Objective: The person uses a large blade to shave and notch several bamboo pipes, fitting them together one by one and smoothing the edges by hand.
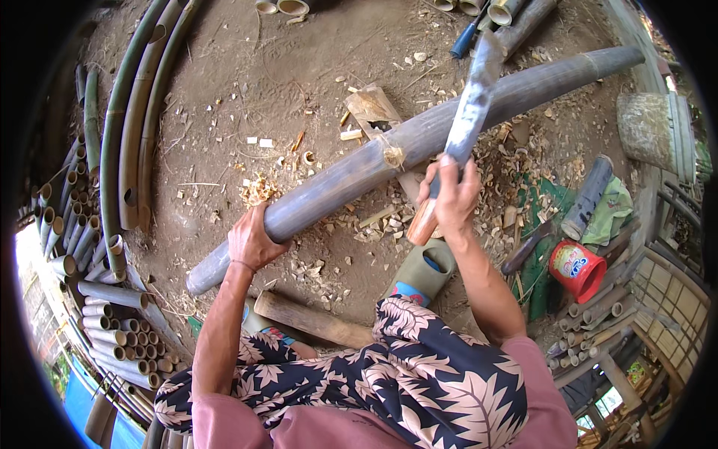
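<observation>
A long, dark grey bamboo pole (329, 185) lies slantwise in front of me, from low on the left to high on the right. My left hand (253, 238) is wrapped round its lower left part. In my right hand (453, 196) is a machete (474, 105), gripped by its wooden handle. Its broad, shiny blade points up and away, passing over the pole in the picture; whether it touches I cannot tell. Pale shavings show at a node (392, 153) of the pole. A flat wooden piece (372, 105) lies partly beneath the pole.
Wood chips (378, 228) litter the dirt floor. Long bamboo poles (134, 142) and stacked cut tubes (123, 337) stand at the left. On the right are a red container (576, 269), a sheathed-looking dark tool (527, 248) and a grey bucket (651, 135). A short bamboo log (314, 318) lies by my feet.
</observation>
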`<state>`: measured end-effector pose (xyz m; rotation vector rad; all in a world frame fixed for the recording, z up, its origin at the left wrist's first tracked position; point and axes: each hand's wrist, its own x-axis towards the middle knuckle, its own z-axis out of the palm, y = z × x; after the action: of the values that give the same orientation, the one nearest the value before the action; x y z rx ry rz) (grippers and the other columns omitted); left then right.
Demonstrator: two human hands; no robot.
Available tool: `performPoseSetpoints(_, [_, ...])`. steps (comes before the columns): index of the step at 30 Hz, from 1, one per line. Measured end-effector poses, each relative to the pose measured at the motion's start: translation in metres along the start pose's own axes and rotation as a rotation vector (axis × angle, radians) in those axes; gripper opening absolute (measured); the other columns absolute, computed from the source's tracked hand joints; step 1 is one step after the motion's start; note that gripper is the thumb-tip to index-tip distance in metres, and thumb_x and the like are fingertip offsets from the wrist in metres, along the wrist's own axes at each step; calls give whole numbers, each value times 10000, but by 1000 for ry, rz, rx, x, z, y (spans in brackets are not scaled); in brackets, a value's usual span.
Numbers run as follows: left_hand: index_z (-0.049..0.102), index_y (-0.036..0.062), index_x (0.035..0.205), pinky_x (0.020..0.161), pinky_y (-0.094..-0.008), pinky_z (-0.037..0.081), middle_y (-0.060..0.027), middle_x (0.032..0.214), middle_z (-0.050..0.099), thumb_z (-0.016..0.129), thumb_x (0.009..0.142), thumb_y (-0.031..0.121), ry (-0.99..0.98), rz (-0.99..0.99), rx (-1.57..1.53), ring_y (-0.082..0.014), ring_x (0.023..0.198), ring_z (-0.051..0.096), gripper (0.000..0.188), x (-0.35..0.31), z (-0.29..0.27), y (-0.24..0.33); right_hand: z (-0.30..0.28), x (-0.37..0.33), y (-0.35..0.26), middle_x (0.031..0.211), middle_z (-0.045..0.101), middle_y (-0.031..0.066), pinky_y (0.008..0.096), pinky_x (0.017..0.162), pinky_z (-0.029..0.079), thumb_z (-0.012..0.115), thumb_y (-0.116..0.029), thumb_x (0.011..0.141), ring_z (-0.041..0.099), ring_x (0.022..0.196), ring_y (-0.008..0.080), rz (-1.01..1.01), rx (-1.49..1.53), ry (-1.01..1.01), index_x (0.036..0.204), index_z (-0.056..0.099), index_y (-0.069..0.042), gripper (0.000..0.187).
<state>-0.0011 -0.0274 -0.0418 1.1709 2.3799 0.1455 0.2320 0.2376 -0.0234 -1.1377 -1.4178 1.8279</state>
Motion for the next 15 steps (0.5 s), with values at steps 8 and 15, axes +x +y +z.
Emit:
performPoseSetpoints(8, [555, 81, 1226, 882, -449, 537, -166, 1013, 678, 844, 603, 368, -5, -9, -7, -344, 953, 674, 744, 0, 1, 0, -3, 4, -6, 615, 555, 28, 270, 356, 464, 500, -188, 1008, 547, 435, 117, -19, 32, 101, 891, 514, -33, 195])
performPoseSetpoints(15, [557, 75, 1215, 874, -445, 541, -167, 1013, 679, 855, 587, 358, 6, 3, 1, -347, 952, 675, 751, 3, -3, 0, -10, 0, -4, 655, 553, 28, 264, 392, 472, 526, -198, 999, 555, 454, 121, 115, -14, -73, 920, 517, -34, 182])
